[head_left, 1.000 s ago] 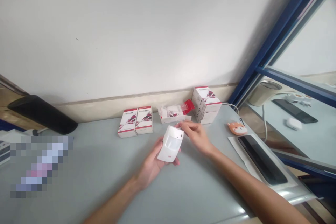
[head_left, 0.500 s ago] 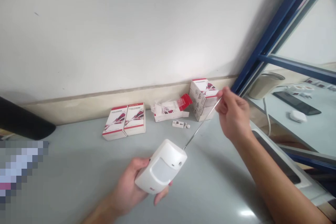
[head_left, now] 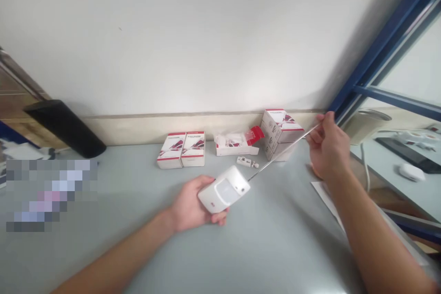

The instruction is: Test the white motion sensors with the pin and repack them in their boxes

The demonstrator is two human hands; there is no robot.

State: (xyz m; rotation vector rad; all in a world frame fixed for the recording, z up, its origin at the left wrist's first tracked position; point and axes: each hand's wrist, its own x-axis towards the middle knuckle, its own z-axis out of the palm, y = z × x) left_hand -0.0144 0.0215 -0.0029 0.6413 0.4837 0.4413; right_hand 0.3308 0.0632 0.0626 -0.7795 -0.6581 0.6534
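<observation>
My left hand (head_left: 193,203) is wrapped round a white motion sensor (head_left: 223,190), holding it tilted above the table with its lens window facing up. From the sensor's upper right end runs a thin metal telescopic antenna (head_left: 280,152), drawn out long. The fingertips of my right hand (head_left: 329,149) pinch the far tip of this antenna. Behind the sensor lies a small white bracket (head_left: 244,161) on the table. An opened box (head_left: 232,146) with a red flap lies farther back.
Two closed white-and-red boxes (head_left: 182,149) lie side by side near the wall. More boxes (head_left: 280,131) are stacked at the back right. A black cylinder (head_left: 67,126) leans at the left. A blue-framed glass panel (head_left: 396,96) bounds the right side.
My right hand has moved outward to the right relative to the sensor, and more of the antenna shows. The view has shifted, so the boxes and bracket appear farther right.
</observation>
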